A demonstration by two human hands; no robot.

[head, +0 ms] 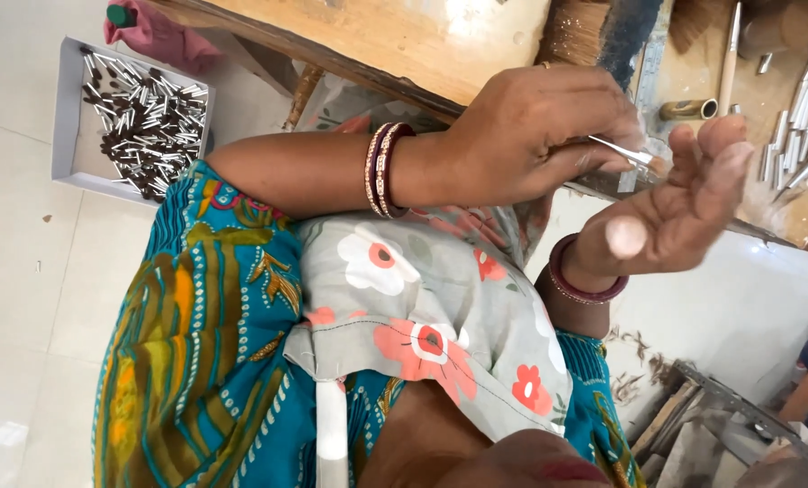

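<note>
My left hand [530, 136], with two dark red bangles on its wrist, pinches a thin silver metal tube [622, 152] that has a small tuft of bristles at its tip. My right hand [684, 203] is held up just to the right of it, palm open and fingers spread, slightly blurred. Its fingertips are close to the tuft, and I cannot tell whether they touch it. Both hands hover over the front edge of a wooden worktable [377, 36], above my lap, which is covered by a grey floral cloth [422, 289].
A white tray [68, 145] holding several short metal tubes sits on the pale floor at the left, next to a pink cloth [160, 41]. On the table lie a bundle of bristles [584, 32], a brass cylinder [688, 110] and more metal tubes [801, 149]. Wooden scraps [684, 425] lie at the lower right.
</note>
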